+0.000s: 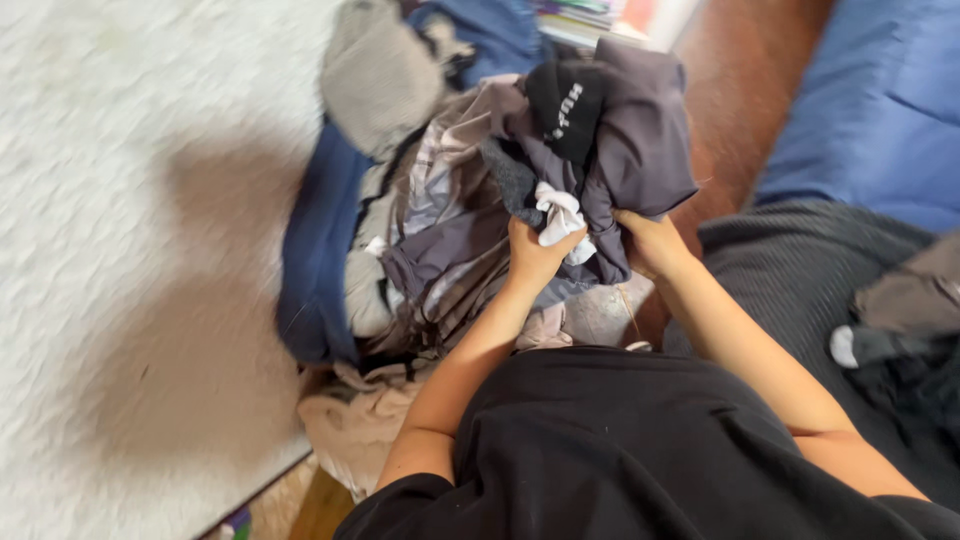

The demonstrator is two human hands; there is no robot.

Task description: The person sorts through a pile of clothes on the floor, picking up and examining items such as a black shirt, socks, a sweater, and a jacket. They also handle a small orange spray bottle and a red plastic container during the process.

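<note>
Both hands, left (535,255) and right (650,245), clutch purple-grey garment (640,150) atop clothes heap (430,220); container unseen.

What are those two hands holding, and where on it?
Both grip a purple-grey garment at its lower edge: left hand beside a white sock, right hand at the hem.

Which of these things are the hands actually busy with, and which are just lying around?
In hand:
- left hand gripping the white cloth
- right hand gripping the grey-purple garment
- heap of clothes beneath both

Lying about:
- white rug
- blue cushion
- dark ribbed blanket
- stack of books
- black sock atop the heap
</note>
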